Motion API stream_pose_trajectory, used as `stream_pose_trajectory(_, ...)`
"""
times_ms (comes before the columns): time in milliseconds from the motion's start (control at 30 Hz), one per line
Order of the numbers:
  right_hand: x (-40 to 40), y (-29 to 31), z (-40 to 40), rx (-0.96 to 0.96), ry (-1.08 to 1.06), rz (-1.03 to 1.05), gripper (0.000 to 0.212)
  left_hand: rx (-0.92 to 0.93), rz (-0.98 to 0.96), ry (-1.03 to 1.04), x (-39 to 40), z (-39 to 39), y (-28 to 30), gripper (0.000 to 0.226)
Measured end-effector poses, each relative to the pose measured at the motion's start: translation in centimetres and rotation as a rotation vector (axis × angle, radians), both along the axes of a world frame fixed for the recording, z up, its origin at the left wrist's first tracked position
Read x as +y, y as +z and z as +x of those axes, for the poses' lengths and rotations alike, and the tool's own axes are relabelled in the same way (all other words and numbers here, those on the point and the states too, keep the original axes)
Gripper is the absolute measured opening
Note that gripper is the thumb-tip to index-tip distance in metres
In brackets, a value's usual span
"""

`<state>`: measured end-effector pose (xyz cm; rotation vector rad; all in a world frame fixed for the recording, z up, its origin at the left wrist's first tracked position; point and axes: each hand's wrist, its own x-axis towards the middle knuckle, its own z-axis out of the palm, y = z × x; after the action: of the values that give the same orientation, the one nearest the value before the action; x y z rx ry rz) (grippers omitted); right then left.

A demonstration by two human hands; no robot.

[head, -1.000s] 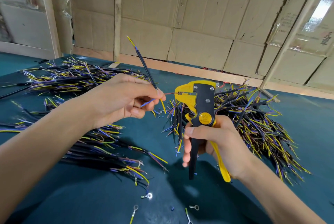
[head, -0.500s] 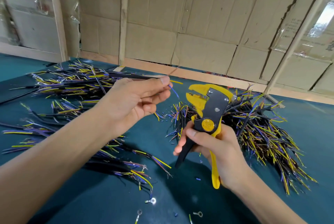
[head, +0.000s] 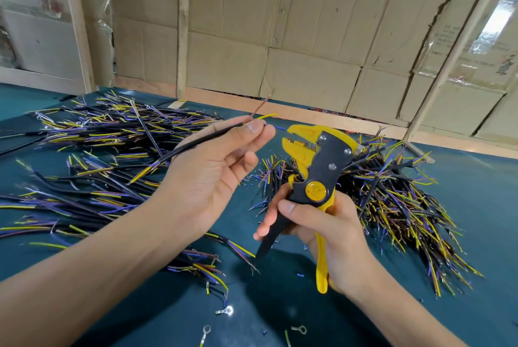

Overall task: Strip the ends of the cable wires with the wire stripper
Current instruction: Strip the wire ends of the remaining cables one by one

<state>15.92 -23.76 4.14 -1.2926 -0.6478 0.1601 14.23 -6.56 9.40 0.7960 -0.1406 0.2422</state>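
While heaps of black-sheathed cables [head: 392, 201] cover the teal table [head: 476, 206], much stripping seems left. My left hand [head: 213, 175] pinches one black cable [head: 196, 144], its blue wire [head: 279, 128] at the yellow-and-black wire stripper [head: 314, 175]'s mouth; my right hand [head: 322, 234] curls round the spread handles.

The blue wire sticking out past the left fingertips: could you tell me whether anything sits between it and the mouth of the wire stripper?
Nothing visible does. The blue wire pokes out of the left hand straight toward the open yellow mouth of the wire stripper, held in the right hand. Only open air separates them.
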Motion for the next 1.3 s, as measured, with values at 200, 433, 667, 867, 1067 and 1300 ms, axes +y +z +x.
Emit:
stream_pose_trajectory(200, 0.1, -0.1, 0.1, 0.023, 0.028, 0.040, 0.012, -0.014, 0.000, -0.023, -0.1, -0.1, -0.2, 0.018)
stream_pose_trajectory(433, 0.0, 0.2, 0.2, 0.051, 0.056, 0.033, 0.011, -0.032, 0.055, -0.006, -0.5, -0.5, -0.7, 0.015)
stream_pose_trajectory(667, 0.3, 0.9, -0.2, 0.115, 0.028, 0.044, 0.012, -0.002, 0.127, 0.091, -0.6, -0.4, -0.8, 0.016)
stream_pose_trajectory(867, -0.1, 0.8, 0.0, 0.121, 0.062, 0.025, 0.015, 0.027, 0.099, 0.131, -0.6, -0.3, -0.9, 0.026)
stream_pose_trajectory(1067, 0.1, 0.2, 0.0, 0.086, 0.072, -0.013, 0.014, 0.029, 0.114, 0.138, -0.3, -0.2, -1.0, 0.025)
stream_pose_trajectory(1300, 0.2, 0.9, -0.3, 0.111, 0.070, -0.006, 0.014, 0.015, 0.162, 0.149, -0.5, -0.1, -1.2, 0.019)
